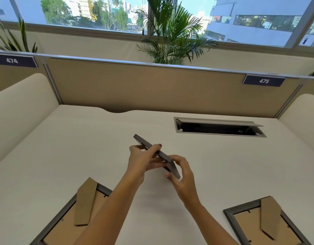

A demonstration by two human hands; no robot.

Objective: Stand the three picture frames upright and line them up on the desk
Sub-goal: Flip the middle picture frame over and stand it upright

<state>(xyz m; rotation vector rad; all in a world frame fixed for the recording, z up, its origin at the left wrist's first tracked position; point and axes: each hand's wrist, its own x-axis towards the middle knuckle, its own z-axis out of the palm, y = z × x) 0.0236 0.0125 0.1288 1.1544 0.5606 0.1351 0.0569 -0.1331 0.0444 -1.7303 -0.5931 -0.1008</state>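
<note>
Two frames lay face-down on the desk (46,142), one (69,214) left of the grip, one (262,223) right. Both hands, left (143,160) and right (182,175), pinched a third frame (159,154) above the desk, edge-on, its long axis running from far-left to near-right.

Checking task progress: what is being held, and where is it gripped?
A dark picture frame, gripped by both hands: left hand mid-edge, right hand at its near end.

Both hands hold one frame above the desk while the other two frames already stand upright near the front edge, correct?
Not quite. In the head view the two other frames, left frame and right frame, lie face down with their cardboard stands up. Both hands, left and right, do hold the third frame above the desk.
</note>
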